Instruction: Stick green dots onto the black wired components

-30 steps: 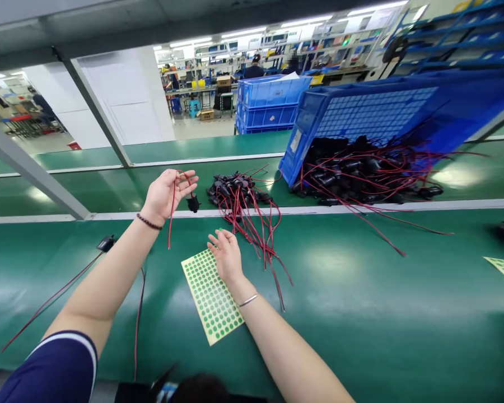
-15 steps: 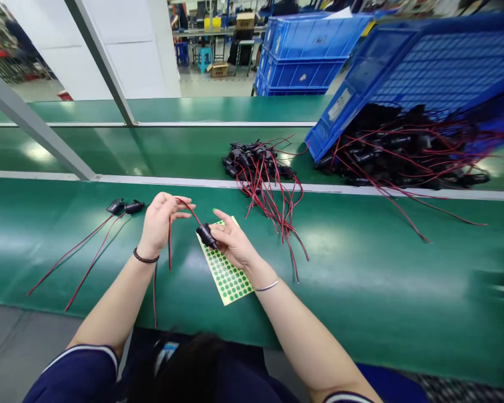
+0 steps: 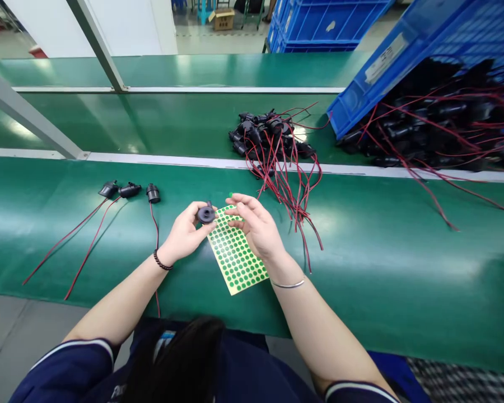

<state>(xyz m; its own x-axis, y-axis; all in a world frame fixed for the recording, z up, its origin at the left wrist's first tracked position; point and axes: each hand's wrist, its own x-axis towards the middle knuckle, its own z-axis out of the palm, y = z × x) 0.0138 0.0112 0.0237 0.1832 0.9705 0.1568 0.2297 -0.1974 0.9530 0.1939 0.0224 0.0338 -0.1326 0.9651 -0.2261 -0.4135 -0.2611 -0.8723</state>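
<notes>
1. Left hand (image 3: 185, 232): fingers closed around a small black round part (image 3: 205, 214), held just above the near table (image 3: 382, 263). A dark bracelet sits on the wrist.
2. Right hand (image 3: 258, 226): fingers loosely spread, holding nothing that can be made out, with a green dot (image 3: 231, 195) on the raised fingertip. It hovers over the top of the sticker sheet (image 3: 237, 257).
3. Part: black, disc-shaped face with a centre hole, turned toward the camera; its wire is not clearly visible.
4. Sticker sheet: pale yellow, rows of green dots, lying flat between the two hands.
5. Three wired parts (image 3: 130, 190) lie left of the hands, their red-black leads trailing toward the table edge.
6. A loose pile (image 3: 273, 137) of like parts lies beyond the hands.
7. Crate (image 3: 386, 61): blue, tipped on its side at far right, spilling black parts with red wires (image 3: 428, 129).
</notes>
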